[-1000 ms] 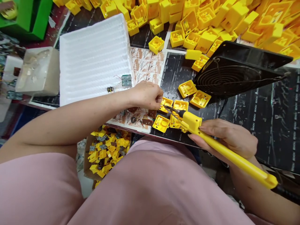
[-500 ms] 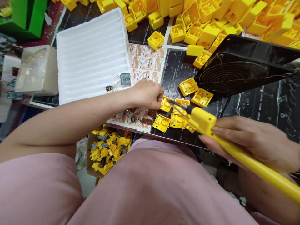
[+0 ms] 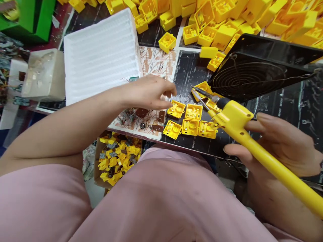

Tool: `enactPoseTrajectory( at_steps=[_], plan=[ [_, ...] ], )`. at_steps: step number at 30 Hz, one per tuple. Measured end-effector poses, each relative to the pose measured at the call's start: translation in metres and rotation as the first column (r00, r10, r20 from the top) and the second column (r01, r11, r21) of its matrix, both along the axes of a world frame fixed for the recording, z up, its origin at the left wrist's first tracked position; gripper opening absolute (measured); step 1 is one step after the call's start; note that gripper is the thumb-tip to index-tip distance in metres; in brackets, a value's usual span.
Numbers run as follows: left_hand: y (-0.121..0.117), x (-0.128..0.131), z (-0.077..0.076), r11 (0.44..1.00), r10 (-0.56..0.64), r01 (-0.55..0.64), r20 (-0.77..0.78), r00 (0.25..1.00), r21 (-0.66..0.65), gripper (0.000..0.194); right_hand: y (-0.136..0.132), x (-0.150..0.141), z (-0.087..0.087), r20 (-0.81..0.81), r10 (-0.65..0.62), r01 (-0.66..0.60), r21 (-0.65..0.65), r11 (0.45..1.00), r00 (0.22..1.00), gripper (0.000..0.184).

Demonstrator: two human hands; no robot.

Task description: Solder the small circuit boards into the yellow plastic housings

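My right hand (image 3: 282, 144) holds a yellow soldering iron (image 3: 237, 117) by its handle, the fingers loosely around it. The iron's metal tip and a thin second tube point left, over an open yellow plastic case (image 3: 202, 90). My left hand (image 3: 153, 92) has its thumb and fingers apart and nothing visible between them. Its thumb is at the edge of another open yellow case (image 3: 176, 109); whether they touch I cannot tell. Several more such cases, one of them a yellow case (image 3: 193, 112), lie in two rows with small metal parts inside.
A white foam tray (image 3: 101, 57) stands left of the cases. On the right is a black fan (image 3: 252, 74) with a wire grille. Yellow housings (image 3: 224, 35) are heaped at the back. A box of yellow parts (image 3: 119, 158) sits below the table edge.
My left hand has opened from a closed pose and shifted slightly left, away from the cases. The soldering iron's tip has lifted off the front cases and moved up and right.
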State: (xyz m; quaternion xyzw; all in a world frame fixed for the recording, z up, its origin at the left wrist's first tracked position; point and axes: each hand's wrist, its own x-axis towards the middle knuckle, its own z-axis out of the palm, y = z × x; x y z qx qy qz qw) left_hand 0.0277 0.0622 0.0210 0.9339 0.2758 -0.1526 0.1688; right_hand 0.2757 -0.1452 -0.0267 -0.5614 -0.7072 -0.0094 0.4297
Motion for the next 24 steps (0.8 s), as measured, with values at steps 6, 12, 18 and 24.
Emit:
enactPoseTrajectory(
  at_steps=[6,12,18,24],
  plan=[
    [-0.036,-0.023,-0.017,0.957,-0.289,0.284,0.092,0.953,0.064,0.092,-0.002,-0.003,0.017,0.190,0.171,-0.158,-0.081,0.984,0.967,0.039],
    [-0.060,-0.028,-0.060,0.955,-0.260,0.201,0.287,0.922,0.219,0.070,0.001,-0.009,0.016,0.255,0.167,-0.151,-0.082,0.985,0.953,0.045],
    [-0.059,-0.066,-0.011,0.998,-0.016,0.046,0.586,0.810,-0.036,0.074,0.033,-0.007,0.006,0.308,0.314,-0.251,-0.228,0.941,0.898,0.028],
    [-0.076,-0.218,0.016,0.952,-0.056,0.130,0.260,0.964,-0.277,0.085,0.072,-0.002,0.007,0.379,0.503,-0.358,-0.392,0.847,0.776,0.034]
  ],
)
